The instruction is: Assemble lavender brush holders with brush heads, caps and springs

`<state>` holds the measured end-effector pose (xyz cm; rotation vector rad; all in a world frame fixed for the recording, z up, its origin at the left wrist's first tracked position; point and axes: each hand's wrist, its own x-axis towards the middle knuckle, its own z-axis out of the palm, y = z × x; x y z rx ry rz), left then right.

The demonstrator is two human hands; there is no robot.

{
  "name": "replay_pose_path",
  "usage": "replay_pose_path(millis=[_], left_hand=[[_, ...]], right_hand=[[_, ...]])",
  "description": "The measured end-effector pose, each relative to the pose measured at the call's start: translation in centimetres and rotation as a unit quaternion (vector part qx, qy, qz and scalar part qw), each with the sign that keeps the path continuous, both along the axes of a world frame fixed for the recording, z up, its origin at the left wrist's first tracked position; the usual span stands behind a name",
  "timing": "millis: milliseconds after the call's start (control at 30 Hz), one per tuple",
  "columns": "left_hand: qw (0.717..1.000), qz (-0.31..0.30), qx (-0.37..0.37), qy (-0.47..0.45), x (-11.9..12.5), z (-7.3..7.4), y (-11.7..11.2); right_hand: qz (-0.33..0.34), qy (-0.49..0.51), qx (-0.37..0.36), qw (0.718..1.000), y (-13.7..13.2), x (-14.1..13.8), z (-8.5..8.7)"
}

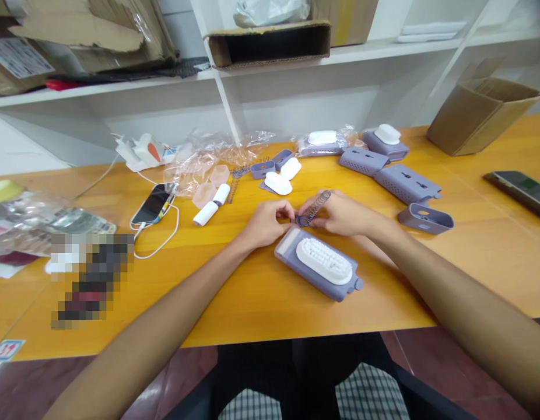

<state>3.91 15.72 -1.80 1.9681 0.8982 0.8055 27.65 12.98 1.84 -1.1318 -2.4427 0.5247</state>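
Note:
My left hand (pixel 266 221) and my right hand (pixel 340 213) meet over the middle of the orange table (pixel 252 297). Together they pinch a small purple comb-like toothed strip (pixel 314 207), which sticks up and to the right from my right fingers. Both hands have their fingers closed on it. Just in front of them lies a purple rectangular case with a white brush (pixel 323 261) set in it.
Purple case parts (pixel 406 184) and white brush pieces (pixel 279 182) lie behind the hands, with crumpled clear bags (pixel 200 157). A phone on a white cable (pixel 153 204) lies to the left, another phone (pixel 521 191) at far right, a cardboard box (pixel 482 114) behind it.

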Motion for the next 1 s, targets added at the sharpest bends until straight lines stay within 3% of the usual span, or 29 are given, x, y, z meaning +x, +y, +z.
replay_pose_path(millis=[567, 1000], left_hand=[[1.000, 0.005, 0.011, 0.015, -0.1, 0.2, 0.1], [1.000, 0.008, 0.002, 0.019, -0.2, 0.1, 0.2]], right_hand=[[0.021, 0.095, -0.045, 0.994, 0.7, 0.7, -1.0], [0.005, 0.152, -0.119, 0.981, 1.0, 1.0, -1.3]])
